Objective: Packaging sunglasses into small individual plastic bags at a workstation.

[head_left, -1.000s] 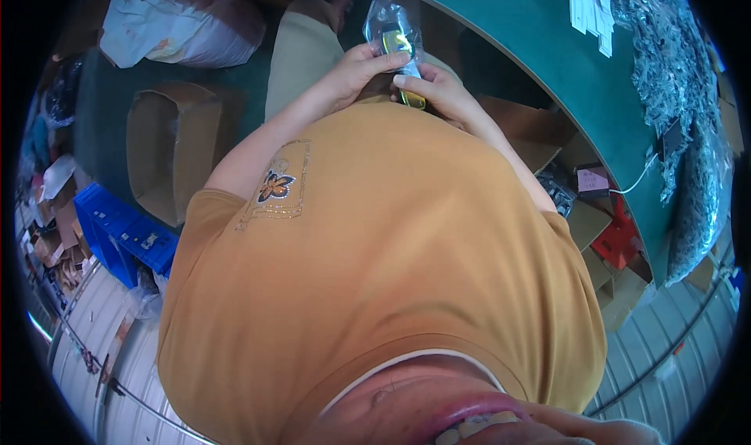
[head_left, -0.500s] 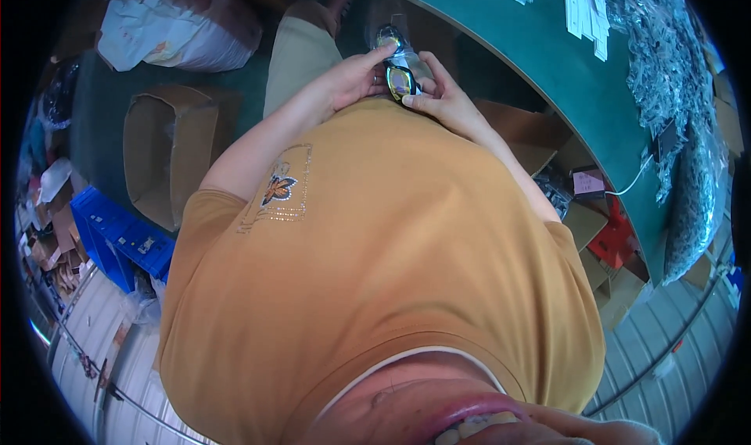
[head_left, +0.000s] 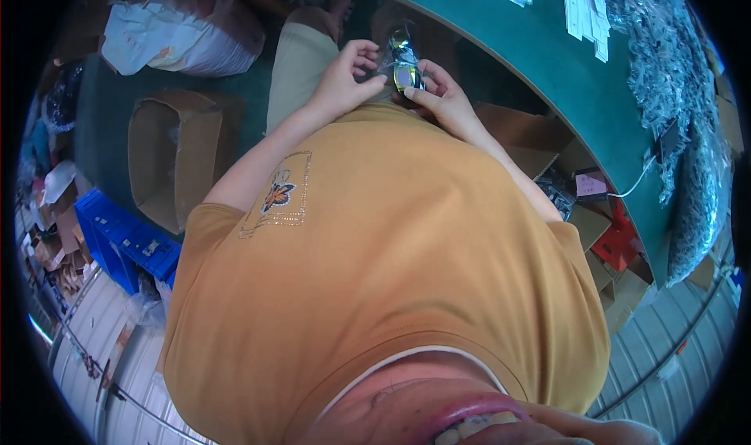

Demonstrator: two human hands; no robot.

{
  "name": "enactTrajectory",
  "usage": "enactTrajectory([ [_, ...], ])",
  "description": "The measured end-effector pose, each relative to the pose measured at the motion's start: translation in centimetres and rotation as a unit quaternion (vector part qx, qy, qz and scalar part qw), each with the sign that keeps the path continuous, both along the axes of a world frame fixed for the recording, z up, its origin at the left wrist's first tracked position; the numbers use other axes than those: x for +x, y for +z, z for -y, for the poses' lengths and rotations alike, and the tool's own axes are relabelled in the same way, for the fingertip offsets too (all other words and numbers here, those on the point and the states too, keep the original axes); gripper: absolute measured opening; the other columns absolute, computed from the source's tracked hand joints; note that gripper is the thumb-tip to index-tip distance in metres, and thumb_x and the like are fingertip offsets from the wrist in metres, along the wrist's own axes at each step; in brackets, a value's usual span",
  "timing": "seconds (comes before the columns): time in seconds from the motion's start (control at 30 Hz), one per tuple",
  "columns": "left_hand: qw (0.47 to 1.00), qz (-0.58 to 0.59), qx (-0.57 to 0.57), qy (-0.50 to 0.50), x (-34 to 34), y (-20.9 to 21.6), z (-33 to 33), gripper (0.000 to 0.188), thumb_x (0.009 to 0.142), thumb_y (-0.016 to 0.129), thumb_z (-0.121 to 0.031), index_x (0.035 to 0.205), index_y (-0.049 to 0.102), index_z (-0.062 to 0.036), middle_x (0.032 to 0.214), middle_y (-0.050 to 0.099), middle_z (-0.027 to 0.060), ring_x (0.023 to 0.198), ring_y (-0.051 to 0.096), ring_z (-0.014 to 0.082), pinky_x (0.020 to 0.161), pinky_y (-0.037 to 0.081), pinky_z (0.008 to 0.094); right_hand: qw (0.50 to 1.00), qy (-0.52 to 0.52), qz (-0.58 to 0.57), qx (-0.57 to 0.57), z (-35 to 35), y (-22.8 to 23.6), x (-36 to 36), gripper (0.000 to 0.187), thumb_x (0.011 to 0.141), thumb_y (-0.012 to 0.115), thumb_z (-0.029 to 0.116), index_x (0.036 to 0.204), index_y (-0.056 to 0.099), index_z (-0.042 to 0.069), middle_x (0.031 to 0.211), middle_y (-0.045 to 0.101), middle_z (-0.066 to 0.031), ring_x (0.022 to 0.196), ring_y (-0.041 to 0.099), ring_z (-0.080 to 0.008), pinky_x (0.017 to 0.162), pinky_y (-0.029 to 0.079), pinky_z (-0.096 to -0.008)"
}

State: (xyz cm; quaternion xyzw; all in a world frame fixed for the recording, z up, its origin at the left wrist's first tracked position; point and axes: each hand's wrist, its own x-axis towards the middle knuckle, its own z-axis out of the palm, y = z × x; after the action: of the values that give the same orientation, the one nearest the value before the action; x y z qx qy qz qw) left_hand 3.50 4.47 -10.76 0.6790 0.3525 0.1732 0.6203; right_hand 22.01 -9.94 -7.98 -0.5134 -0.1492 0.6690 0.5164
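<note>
Swimming goggles [head_left: 404, 76] with mirrored yellow-green lenses and dark frames hang lengthwise in front of my belly. Clear plastic film, apparently a bag, shows around them. My right hand [head_left: 447, 99] grips the near end, its thumb over the edge of the near lens and its fingers partly behind. My left hand [head_left: 350, 77] is just to the left, its fingers loosely curved and its thumb apart from them. The thumb tip comes close to the film; whether it touches I cannot tell. Nothing is plainly held in that hand.
A curved green tabletop [head_left: 540, 62] runs along the right, bearing a heap of clear plastic bags [head_left: 665, 77] and white strips [head_left: 584, 15]. Cardboard boxes sit below it. At left are an open cardboard box [head_left: 176, 159], a stuffed white bag [head_left: 184, 34] and a blue crate [head_left: 125, 238].
My left hand has let go of the goggles and drawn back to the left, its fingers opening. The right hand keeps its hold, and the goggles have shifted slightly right.
</note>
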Motion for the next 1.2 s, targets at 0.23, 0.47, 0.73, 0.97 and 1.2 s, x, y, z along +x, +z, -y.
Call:
enactTrajectory([
  [0.23,0.995,0.017,0.093,-0.015,0.7,-0.6,0.2,0.012,0.099,0.065,-0.011,0.109,0.067,-0.0048,0.094,0.068,-0.0007,0.081,0.062,0.0077,0.07,0.051,0.0242,0.999,-0.026,0.029,0.0,-0.7,-0.7,-0.9,0.063,0.096,0.072,0.01,0.148,0.036,0.011,0.123,0.069,-0.0063,0.102,0.073,-0.0159,0.064,0.054,-0.019],
  [0.47,0.997,0.022,0.066,-0.032,0.5,-0.5,-0.1,0.013,0.1,0.064,-0.011,0.111,0.066,-0.0044,0.096,0.068,-0.0015,0.08,0.06,0.0052,0.069,0.049,0.0222,0.998,-0.042,0.051,0.015,-1.3,-1.1,-0.7,0.047,0.1,0.067,0.01,0.142,0.045,0.008,0.128,0.064,-0.0094,0.102,0.074,-0.0202,0.059,0.055,-0.0181],
  [0.73,0.998,0.033,0.051,-0.01,0.3,-0.2,-0.3,0.014,0.098,0.066,-0.011,0.11,0.067,-0.0039,0.099,0.072,0.0078,0.093,0.068,0.0148,0.081,0.053,0.0288,0.996,-0.061,0.057,-0.005,-2.4,-2.6,-1.0,0.029,0.099,0.068,0.011,0.124,0.056,0.005,0.11,0.064,-0.0073,0.088,0.073,-0.0164,0.062,0.062,-0.0244],
  [0.97,0.985,0.002,0.121,-0.126,2.1,3.5,-1.3,0.015,0.097,0.066,-0.017,0.104,0.067,-0.0039,0.101,0.072,0.011,0.092,0.07,0.0219,0.08,0.054,0.0326,0.971,-0.199,0.129,0.029,-5.1,-2.9,-2.8,0.017,0.099,0.066,0.01,0.113,0.057,0.004,0.092,0.062,-0.0057,0.076,0.069,-0.0141,0.06,0.063,-0.0282],
  [1.2,0.982,-0.061,0.148,-0.1,0.6,2.2,-0.9,0.02,0.091,0.077,-0.02,0.093,0.063,-0.0062,0.08,0.061,-0.0012,0.069,0.054,0.0071,0.061,0.045,0.0255,0.985,-0.12,0.111,0.052,-5.0,-2.3,-2.3,0.017,0.099,0.067,0.012,0.111,0.058,0.003,0.09,0.061,-0.0039,0.074,0.068,-0.0119,0.059,0.061,-0.0273],
])
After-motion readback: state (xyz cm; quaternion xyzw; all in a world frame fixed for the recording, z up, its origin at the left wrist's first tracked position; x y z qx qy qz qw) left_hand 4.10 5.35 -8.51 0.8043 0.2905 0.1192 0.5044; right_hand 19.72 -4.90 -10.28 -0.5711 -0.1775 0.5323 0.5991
